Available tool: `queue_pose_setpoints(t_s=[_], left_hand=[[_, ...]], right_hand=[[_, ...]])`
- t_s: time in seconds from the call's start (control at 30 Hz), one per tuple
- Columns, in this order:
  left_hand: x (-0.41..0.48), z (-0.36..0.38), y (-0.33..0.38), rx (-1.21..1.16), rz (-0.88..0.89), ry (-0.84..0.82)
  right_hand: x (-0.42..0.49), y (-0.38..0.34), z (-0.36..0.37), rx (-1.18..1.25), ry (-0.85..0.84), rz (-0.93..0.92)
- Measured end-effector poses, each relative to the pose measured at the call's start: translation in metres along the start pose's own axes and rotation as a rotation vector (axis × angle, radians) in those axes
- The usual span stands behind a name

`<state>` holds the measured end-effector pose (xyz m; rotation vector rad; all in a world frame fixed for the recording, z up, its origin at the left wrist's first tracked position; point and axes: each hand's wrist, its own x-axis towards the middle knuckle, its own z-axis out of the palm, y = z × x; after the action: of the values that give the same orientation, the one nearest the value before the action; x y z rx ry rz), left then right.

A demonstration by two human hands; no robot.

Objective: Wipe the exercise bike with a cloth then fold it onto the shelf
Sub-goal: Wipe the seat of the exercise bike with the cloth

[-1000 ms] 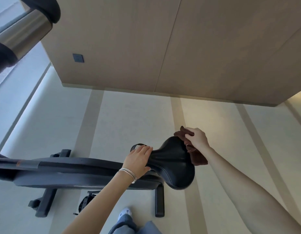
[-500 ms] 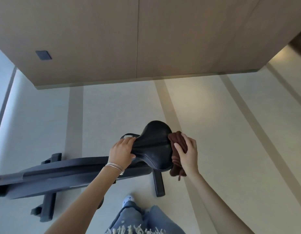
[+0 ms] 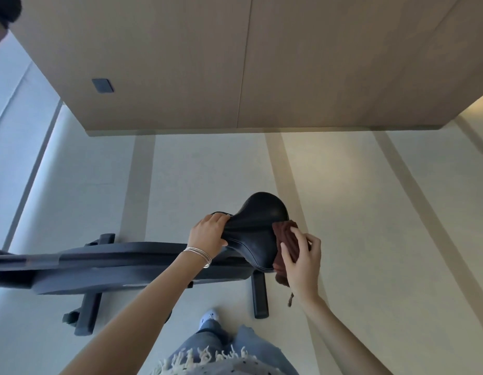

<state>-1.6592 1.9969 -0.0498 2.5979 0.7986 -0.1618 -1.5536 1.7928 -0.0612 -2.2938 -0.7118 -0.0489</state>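
Observation:
The exercise bike's black saddle (image 3: 258, 228) stands at the centre, above the dark frame (image 3: 121, 266) that runs off to the left. My left hand (image 3: 209, 234), with thin bracelets at the wrist, grips the saddle's narrow nose. My right hand (image 3: 302, 259) presses a dark brown cloth (image 3: 286, 239) against the saddle's right side. Part of the cloth hangs below the hand. No shelf is in view.
A wood-panelled wall (image 3: 235, 63) with a small dark plate (image 3: 102, 85) rises ahead. The bike's black floor feet (image 3: 259, 296) rest on the pale striped floor. My shoe (image 3: 207, 318) and jeans (image 3: 229, 347) are below the saddle. A window lies left.
My right hand slid the cloth from the far rear of the saddle round to its right side, nearer me. The left hand kept its grip on the nose. The camera shifted.

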Motion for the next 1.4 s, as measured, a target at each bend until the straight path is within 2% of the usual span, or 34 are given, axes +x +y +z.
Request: queue_pose_setpoints(t_s=[0.27, 0.37, 0.43, 0.57, 0.67, 0.77, 0.87, 0.93, 1.03, 1.1, 1.23, 1.4], left_hand=[[0.001, 0.001, -0.002, -0.011, 0.003, -0.006], [-0.001, 0.000, -0.002, -0.016, 0.014, -0.010], [-0.001, 0.000, -0.003, -0.018, 0.020, -0.013], [-0.001, 0.001, -0.004, -0.027, 0.030, -0.007], [-0.001, 0.001, -0.008, -0.005, 0.057, -0.009], [0.004, -0.006, -0.015, 0.044, 0.130, -0.063], [0.002, -0.011, -0.024, 0.107, 0.207, -0.098], [-0.007, -0.011, -0.032, 0.125, 0.216, -0.074], [-0.020, -0.011, -0.049, 0.105, 0.158, -0.008], [-0.030, -0.012, -0.061, 0.098, 0.095, 0.024], [-0.051, -0.009, -0.075, 0.056, -0.011, 0.025], [-0.075, -0.009, -0.084, 0.045, -0.086, 0.049]], right_hand=[[0.068, -0.016, 0.007, -0.147, -0.195, 0.009], [0.046, -0.019, 0.006, -0.089, -0.117, 0.049], [0.012, -0.016, 0.002, -0.050, -0.068, 0.003], [-0.037, -0.003, -0.013, -0.046, -0.168, -0.083], [-0.010, -0.003, -0.023, -0.017, -0.205, -0.095], [0.033, -0.013, -0.023, -0.110, -0.207, -0.101], [0.053, -0.021, -0.017, -0.235, -0.314, -0.158], [0.055, -0.019, -0.016, -0.233, -0.349, -0.201], [0.054, -0.018, -0.015, -0.201, -0.323, -0.223], [0.055, -0.023, -0.008, -0.197, -0.321, -0.300], [0.055, -0.051, 0.022, -0.220, -0.393, -0.454], [0.055, -0.093, 0.066, -0.164, -0.466, -0.504]])
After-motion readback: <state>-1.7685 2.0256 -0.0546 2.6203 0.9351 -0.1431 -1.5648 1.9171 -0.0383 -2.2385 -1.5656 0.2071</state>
